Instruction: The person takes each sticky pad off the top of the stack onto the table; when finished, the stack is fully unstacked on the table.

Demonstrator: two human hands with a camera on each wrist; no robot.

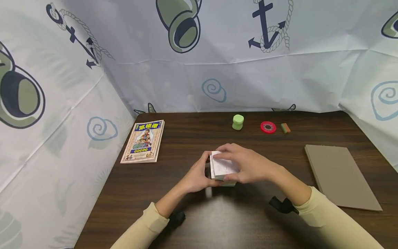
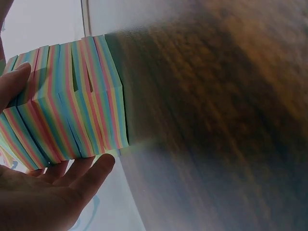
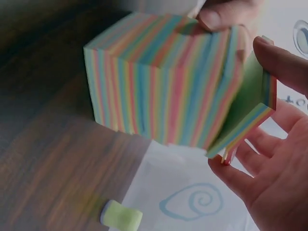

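Note:
A block of note pads (image 3: 159, 91), striped pink, yellow, blue and green along its edges, stands on the table (image 1: 174, 152) before me. My left hand (image 1: 197, 176) grips it from the left, thumb on the near side and fingers at the far side; the stripes show well on the stack in the left wrist view. At the top, my right hand (image 1: 252, 164) pinches one note pad (image 1: 224, 167) between thumb and fingers. In the right wrist view that pad tilts away from the stack, leaving a wedge-shaped gap. Its upper face looks white with faint print.
Beyond the hands are a small green waisted object (image 1: 238, 122), a red ring-shaped object (image 1: 268, 127) and an orange-green eraser-like block (image 1: 285, 128). A comic-style book (image 1: 143, 141) lies left. To the right is a flat grey-brown board (image 1: 343, 176). Printed cloth (image 1: 174, 83) hangs behind.

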